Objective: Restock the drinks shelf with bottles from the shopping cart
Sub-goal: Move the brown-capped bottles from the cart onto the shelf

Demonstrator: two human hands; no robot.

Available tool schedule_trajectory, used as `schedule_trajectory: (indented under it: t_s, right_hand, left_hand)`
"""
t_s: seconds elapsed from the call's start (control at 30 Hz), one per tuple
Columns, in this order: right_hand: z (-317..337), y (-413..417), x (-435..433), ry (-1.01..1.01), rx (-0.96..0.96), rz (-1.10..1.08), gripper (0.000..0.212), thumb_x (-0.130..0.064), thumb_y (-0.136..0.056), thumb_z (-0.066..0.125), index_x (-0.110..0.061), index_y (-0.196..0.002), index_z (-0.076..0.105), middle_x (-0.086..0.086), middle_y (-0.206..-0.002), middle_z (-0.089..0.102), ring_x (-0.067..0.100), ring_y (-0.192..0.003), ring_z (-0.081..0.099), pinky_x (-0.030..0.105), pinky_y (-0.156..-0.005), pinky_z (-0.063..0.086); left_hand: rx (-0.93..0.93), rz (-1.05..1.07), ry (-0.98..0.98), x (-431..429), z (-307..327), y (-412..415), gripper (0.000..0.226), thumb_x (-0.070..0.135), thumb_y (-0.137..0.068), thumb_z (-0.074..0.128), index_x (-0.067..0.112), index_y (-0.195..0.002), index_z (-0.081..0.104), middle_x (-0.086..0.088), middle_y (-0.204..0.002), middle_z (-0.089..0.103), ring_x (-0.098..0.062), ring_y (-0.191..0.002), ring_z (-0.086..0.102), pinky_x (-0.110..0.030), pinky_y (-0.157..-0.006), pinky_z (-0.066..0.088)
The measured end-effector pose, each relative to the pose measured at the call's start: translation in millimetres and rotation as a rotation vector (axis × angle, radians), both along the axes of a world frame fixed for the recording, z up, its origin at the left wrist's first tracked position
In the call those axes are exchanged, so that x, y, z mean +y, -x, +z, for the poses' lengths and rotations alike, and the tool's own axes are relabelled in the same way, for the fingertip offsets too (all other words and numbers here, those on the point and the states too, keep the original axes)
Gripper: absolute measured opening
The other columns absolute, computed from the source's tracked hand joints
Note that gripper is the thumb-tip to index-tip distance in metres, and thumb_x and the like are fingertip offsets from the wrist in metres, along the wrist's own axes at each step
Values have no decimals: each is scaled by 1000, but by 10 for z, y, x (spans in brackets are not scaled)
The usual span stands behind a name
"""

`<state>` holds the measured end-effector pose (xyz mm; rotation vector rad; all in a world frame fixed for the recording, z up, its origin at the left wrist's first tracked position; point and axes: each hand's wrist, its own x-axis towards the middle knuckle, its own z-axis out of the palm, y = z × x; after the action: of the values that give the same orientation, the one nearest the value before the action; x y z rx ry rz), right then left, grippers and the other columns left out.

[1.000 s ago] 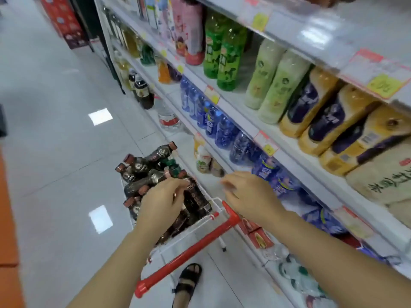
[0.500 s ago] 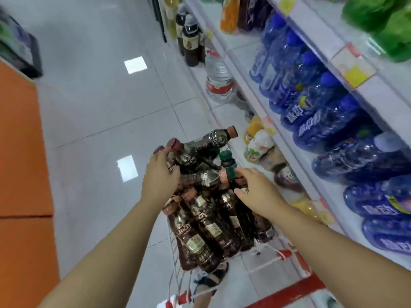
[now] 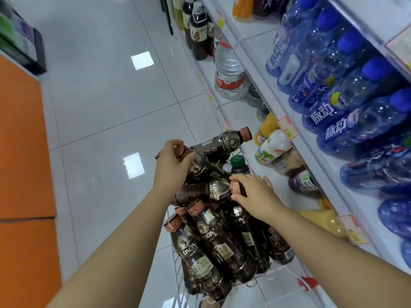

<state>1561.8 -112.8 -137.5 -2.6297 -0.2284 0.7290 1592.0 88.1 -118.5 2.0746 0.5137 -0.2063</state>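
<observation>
A white wire shopping cart (image 3: 175,274) below me is piled with several dark coffee bottles (image 3: 209,236) with copper caps. My left hand (image 3: 171,165) is wrapped around the neck and cap of one dark bottle (image 3: 200,167) at the top of the pile. My right hand (image 3: 255,196) grips the copper-capped end of another dark bottle (image 3: 206,192) that lies sideways across the heap. A green-capped bottle (image 3: 238,165) stands among them. The drinks shelf (image 3: 262,165) runs along the right, beside the cart.
Blue sports-drink bottles (image 3: 347,103) fill the upper shelf. Juice and milk-drink bottles (image 3: 273,145) stand on the low shelf close to my right hand. A large water jug (image 3: 229,74) and tall dark bottles (image 3: 198,36) sit further along. An orange unit (image 3: 22,152) borders the tiled aisle at left.
My view dropped from the shelves to the cart. My right hand moved from the shelf edge into the cart and closed on a bottle's cap; my left hand shifted to the top bottle's neck.
</observation>
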Motion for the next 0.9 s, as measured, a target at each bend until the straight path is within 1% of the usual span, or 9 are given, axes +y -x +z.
schedule_trajectory:
  t_s: [0.07, 0.13, 0.2, 0.37, 0.5, 0.57, 0.63, 0.8, 0.9]
  right_hand:
    - [66, -43, -29, -73, 40, -18, 55, -39, -85, 60, -33, -135, 39, -4, -134, 50, 18, -125, 43, 40, -113, 20]
    - [150, -143, -62, -221, 60, -142, 61, -40, -80, 65, -31, -135, 41, -4, -133, 51, 17, -122, 47, 36, -106, 33]
    - [193, -327, -90, -321, 37, -274, 63, -36, -80, 67, -23, -136, 40, 1, -133, 48, 18, -121, 47, 32, -100, 37]
    - [-32, -888, -101, -337, 38, -476, 79, -33, -84, 65, -14, -146, 19, 11, -150, 28, 26, -137, 29, 38, -110, 28]
    - [-257, -1092, 30, -436, 107, -608, 81, -34, -87, 61, -14, -148, 12, 10, -152, 26, 25, -138, 28, 34, -107, 27]
    - [-357, -1140, 107, -478, 116, -669, 76, -35, -88, 59, -12, -147, 18, 9, -145, 36, 25, -131, 38, 33, -101, 32]
    - [-456, -1186, 164, -523, 110, -728, 64, -36, -87, 59, -10, -139, 33, 9, -132, 49, 25, -117, 50, 30, -89, 38]
    - [-531, -1329, 212, -697, 119, -940, 29, -27, -86, 63, -7, -105, 57, 10, -100, 60, 18, -81, 55, 25, -63, 41]
    - [-492, -1323, 163, -827, 192, -987, 8, -19, -86, 64, -13, -85, 60, 16, -104, 65, 23, -89, 60, 28, -73, 48]
  left_hand:
    - [-42, -15, 3, -33, 53, 113, 43, 27, -83, 68, 20, -120, 48, 8, -107, 53, -11, -99, 52, -19, -77, 36]
    - [-91, -16, 4, -75, 107, 218, 38, 25, -82, 69, 26, -114, 49, 10, -105, 54, -9, -100, 53, -18, -79, 37]
    - [-143, -26, 5, -113, 165, 282, 36, 25, -81, 69, 33, -109, 48, 12, -107, 53, -7, -101, 52, -19, -81, 39]
    - [-246, -77, 5, -107, 290, 332, 38, 28, -80, 70, 50, -97, 44, 18, -105, 52, 2, -97, 51, -17, -80, 44]
    - [-248, 31, 88, 3, 190, 360, 37, 24, -78, 73, 47, -95, 49, 18, -97, 53, 0, -92, 55, -29, -82, 50]
    - [-234, 100, 133, 40, 118, 385, 36, 26, -76, 74, 45, -96, 51, 17, -95, 53, -9, -90, 58, -31, -79, 51]
    - [-234, 126, 161, 52, 74, 401, 36, 28, -76, 74, 45, -97, 52, 17, -96, 53, -15, -88, 60, -28, -76, 49]
    - [-244, 120, 168, 61, 70, 389, 36, 26, -75, 75, 44, -97, 53, 24, -89, 52, -13, -85, 59, -27, -76, 50]
    - [-254, 113, 168, 43, 100, 386, 36, 24, -77, 74, 42, -100, 54, 25, -97, 54, -5, -89, 58, -26, -80, 50]
